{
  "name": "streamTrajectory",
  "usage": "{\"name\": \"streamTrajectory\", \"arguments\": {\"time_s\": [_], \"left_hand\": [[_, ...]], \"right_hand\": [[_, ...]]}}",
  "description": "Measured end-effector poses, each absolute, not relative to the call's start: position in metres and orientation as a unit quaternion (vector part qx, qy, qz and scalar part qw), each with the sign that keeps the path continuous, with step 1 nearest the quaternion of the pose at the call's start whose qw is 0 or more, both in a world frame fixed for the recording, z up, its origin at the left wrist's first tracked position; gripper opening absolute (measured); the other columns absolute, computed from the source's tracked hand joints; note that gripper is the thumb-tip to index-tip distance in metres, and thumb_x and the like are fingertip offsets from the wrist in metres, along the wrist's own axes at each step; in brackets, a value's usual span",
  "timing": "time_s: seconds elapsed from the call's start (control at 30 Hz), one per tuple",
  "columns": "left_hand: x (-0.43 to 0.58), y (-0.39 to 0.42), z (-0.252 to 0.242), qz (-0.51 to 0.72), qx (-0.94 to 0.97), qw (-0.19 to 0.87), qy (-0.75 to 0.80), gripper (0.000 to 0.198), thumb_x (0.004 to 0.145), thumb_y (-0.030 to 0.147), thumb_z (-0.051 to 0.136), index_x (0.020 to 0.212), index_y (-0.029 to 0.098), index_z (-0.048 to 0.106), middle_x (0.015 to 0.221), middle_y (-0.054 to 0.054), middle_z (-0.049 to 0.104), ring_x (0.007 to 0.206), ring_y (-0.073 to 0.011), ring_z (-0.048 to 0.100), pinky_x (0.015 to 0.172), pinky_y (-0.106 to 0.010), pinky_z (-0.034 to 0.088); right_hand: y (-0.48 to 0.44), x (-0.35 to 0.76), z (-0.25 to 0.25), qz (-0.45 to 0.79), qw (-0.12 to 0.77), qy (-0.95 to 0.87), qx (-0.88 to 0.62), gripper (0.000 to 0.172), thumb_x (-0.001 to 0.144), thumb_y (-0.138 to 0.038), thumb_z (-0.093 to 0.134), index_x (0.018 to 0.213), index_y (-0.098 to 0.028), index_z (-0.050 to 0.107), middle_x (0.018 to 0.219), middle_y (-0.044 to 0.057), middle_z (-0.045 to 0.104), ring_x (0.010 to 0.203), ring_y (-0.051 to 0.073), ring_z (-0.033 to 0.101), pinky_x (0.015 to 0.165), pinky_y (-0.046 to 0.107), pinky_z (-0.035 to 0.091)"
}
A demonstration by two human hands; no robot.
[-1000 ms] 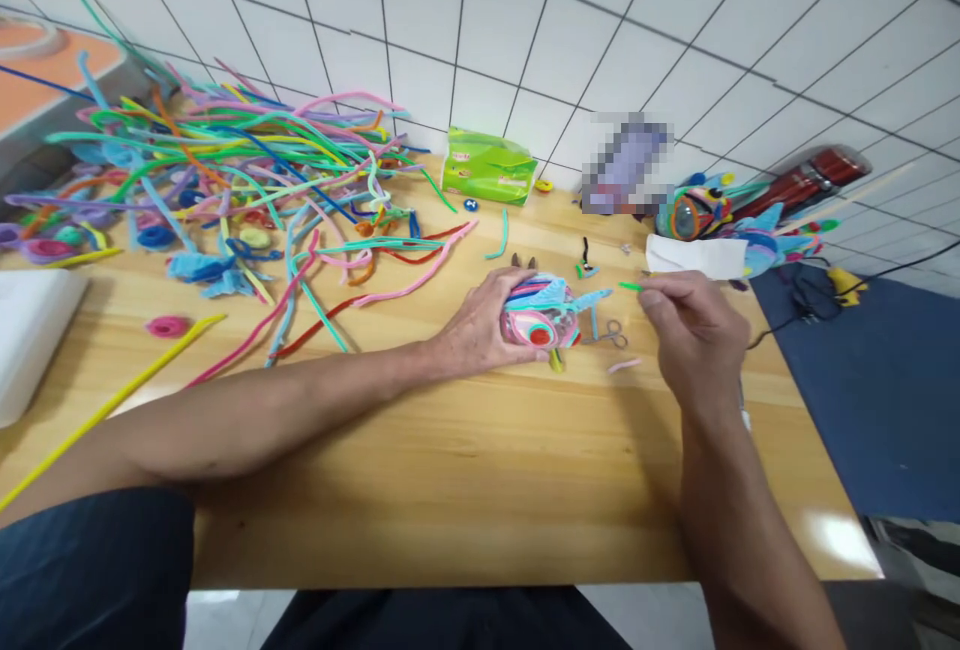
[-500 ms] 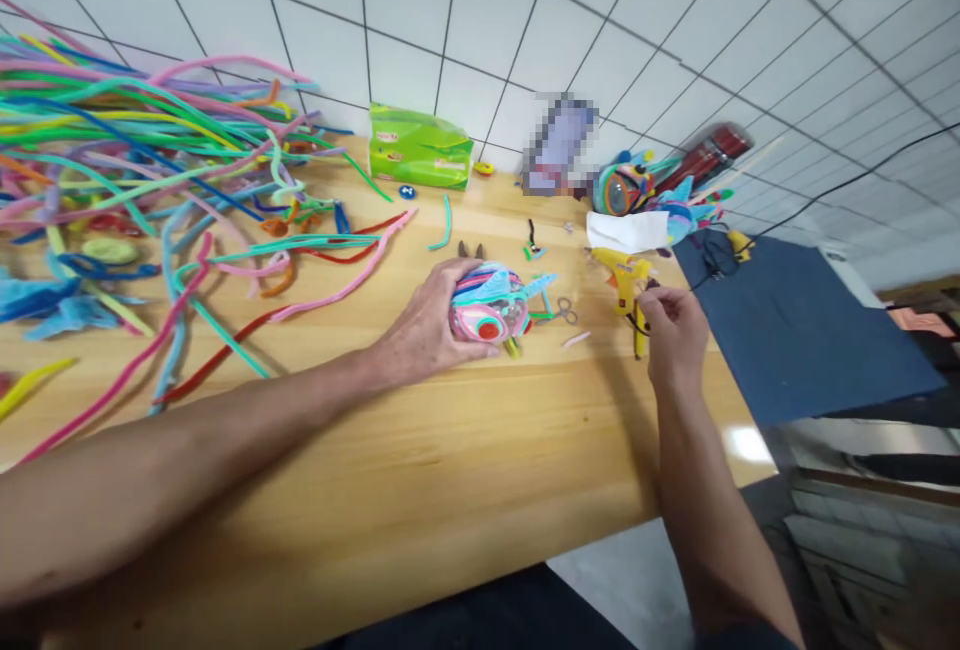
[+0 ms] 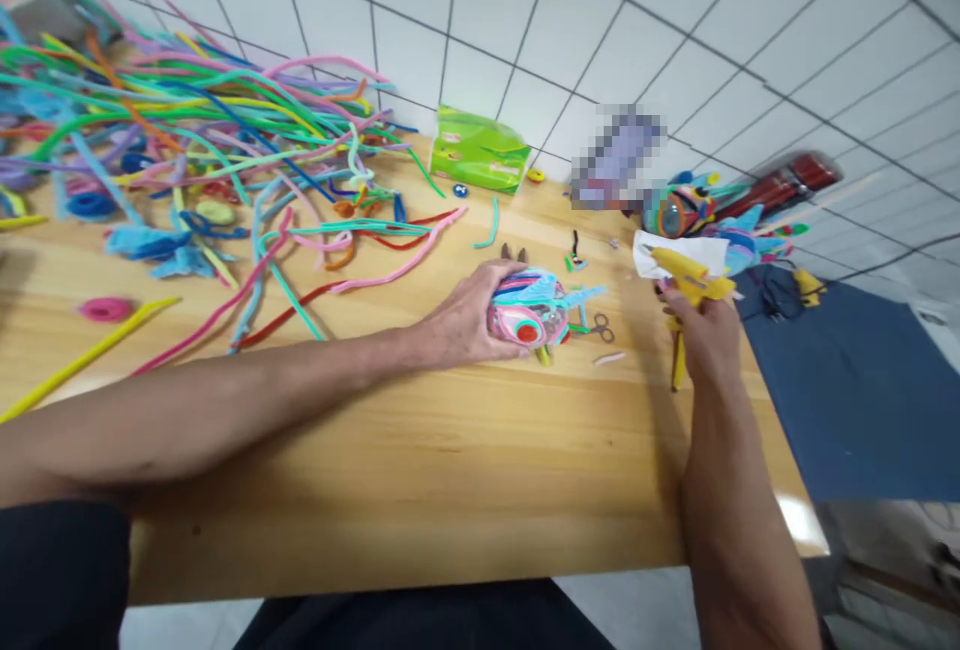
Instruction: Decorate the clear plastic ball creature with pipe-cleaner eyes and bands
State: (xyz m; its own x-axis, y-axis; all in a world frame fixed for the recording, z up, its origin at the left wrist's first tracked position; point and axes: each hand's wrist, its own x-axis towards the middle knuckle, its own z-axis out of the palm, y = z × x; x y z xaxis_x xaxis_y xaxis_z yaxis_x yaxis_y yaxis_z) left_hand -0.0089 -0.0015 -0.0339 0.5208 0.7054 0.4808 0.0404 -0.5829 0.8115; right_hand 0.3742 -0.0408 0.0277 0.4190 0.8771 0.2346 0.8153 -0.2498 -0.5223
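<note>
My left hand (image 3: 480, 315) is closed round a pipe-cleaner fish (image 3: 529, 310) with a pink-ringed red eye and light blue fins, held at the middle of the wooden table. Over to the right, my right hand (image 3: 709, 330) grips the handle of a yellow glue gun (image 3: 686, 275), whose nozzle points left over a white paper (image 3: 652, 255). Just right of the fish lie scissors (image 3: 601, 328) and a short pale pink pipe-cleaner piece (image 3: 609, 358). The tips of a dark-jawed tool (image 3: 514, 254) show behind my left hand; its rest is hidden.
Loose coloured pipe cleaners (image 3: 225, 120) heap over the table's left side. A green tissue pack (image 3: 480, 150) stands by the tiled wall. Back right are another pipe-cleaner fish (image 3: 679, 208), a red bottle (image 3: 795, 180) and a black cord (image 3: 780, 300). A dark blue mat (image 3: 862, 380) lies at far right.
My right hand has closed round the glue gun's handle and lifted it from the table. My left hand keeps its hold on the fish. The camera view has swung left.
</note>
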Motion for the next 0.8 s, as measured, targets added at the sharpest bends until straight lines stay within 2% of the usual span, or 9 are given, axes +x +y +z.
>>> {"name": "streamTrajectory", "arguments": {"time_s": [0.03,0.1,0.2,0.27,0.33,0.4,0.57,0.8], "left_hand": [[-0.007,-0.001,-0.035,0.434,0.778,0.385,0.242,0.106,0.072,0.056,0.096,0.155,0.019,0.042,0.155,-0.024,0.055,0.147,-0.0423,0.058,0.123,-0.064,0.050],[-0.004,0.001,-0.039,0.446,0.773,0.380,0.245,0.112,0.067,0.063,0.098,0.154,0.020,0.042,0.157,-0.024,0.054,0.148,-0.0431,0.058,0.123,-0.065,0.050],[-0.002,0.003,-0.043,0.449,0.771,0.382,0.242,0.117,0.065,0.072,0.096,0.155,0.021,0.041,0.160,-0.024,0.052,0.150,-0.0445,0.056,0.125,-0.066,0.048],[-0.003,0.003,-0.044,0.436,0.777,0.387,0.238,0.117,0.068,0.073,0.094,0.158,0.021,0.039,0.162,-0.025,0.051,0.152,-0.0456,0.054,0.126,-0.068,0.046],[-0.005,0.003,-0.043,0.420,0.788,0.384,0.235,0.118,0.070,0.072,0.093,0.160,0.020,0.037,0.164,-0.026,0.050,0.153,-0.0465,0.052,0.126,-0.069,0.045],[-0.007,0.003,-0.042,0.408,0.799,0.376,0.232,0.117,0.073,0.071,0.092,0.162,0.020,0.036,0.165,-0.026,0.049,0.155,-0.0465,0.050,0.127,-0.069,0.044],[-0.009,0.002,-0.039,0.400,0.809,0.363,0.231,0.112,0.075,0.070,0.090,0.161,0.022,0.039,0.163,-0.023,0.052,0.153,-0.0443,0.051,0.126,-0.067,0.045],[-0.008,0.001,-0.039,0.413,0.811,0.346,0.228,0.107,0.077,0.069,0.089,0.160,0.021,0.040,0.161,-0.023,0.054,0.153,-0.0431,0.052,0.127,-0.065,0.045]], "right_hand": [[-0.046,0.364,0.040,0.077,0.324,-0.538,-0.774,0.052,0.091,-0.062,0.056,0.120,-0.022,0.074,0.109,0.015,0.082,0.084,0.031,0.075,0.063,0.040,0.055],[-0.061,0.339,0.066,0.178,0.434,-0.544,-0.696,0.040,0.088,-0.056,0.072,0.117,-0.028,0.077,0.122,0.014,0.081,0.088,0.032,0.076,0.068,0.042,0.058],[-0.083,0.301,0.098,0.241,0.461,-0.583,-0.624,0.023,0.089,-0.049,0.080,0.109,-0.037,0.080,0.127,0.005,0.081,0.093,0.033,0.077,0.082,0.049,0.062],[-0.095,0.283,0.109,0.248,0.448,-0.601,-0.614,0.022,0.087,-0.048,0.084,0.105,-0.037,0.081,0.115,0.003,0.083,0.085,0.029,0.076,0.078,0.046,0.063],[-0.104,0.274,0.110,0.244,0.399,-0.633,-0.617,0.022,0.087,-0.049,0.087,0.101,-0.033,0.081,0.099,0.003,0.083,0.079,0.026,0.076,0.072,0.042,0.063],[-0.112,0.271,0.107,0.227,0.338,-0.676,-0.615,0.021,0.090,-0.050,0.085,0.100,-0.032,0.081,0.092,0.003,0.082,0.081,0.026,0.077,0.072,0.039,0.064],[-0.124,0.271,0.102,0.181,0.254,-0.751,-0.582,0.019,0.101,-0.040,0.073,0.119,-0.035,0.076,0.113,0.002,0.082,0.098,0.025,0.080,0.085,0.037,0.066],[-0.122,0.268,0.100,0.151,0.227,-0.786,-0.555,0.017,0.103,-0.033,0.071,0.120,-0.029,0.074,0.117,0.003,0.082,0.101,0.024,0.081,0.086,0.033,0.066]]}}
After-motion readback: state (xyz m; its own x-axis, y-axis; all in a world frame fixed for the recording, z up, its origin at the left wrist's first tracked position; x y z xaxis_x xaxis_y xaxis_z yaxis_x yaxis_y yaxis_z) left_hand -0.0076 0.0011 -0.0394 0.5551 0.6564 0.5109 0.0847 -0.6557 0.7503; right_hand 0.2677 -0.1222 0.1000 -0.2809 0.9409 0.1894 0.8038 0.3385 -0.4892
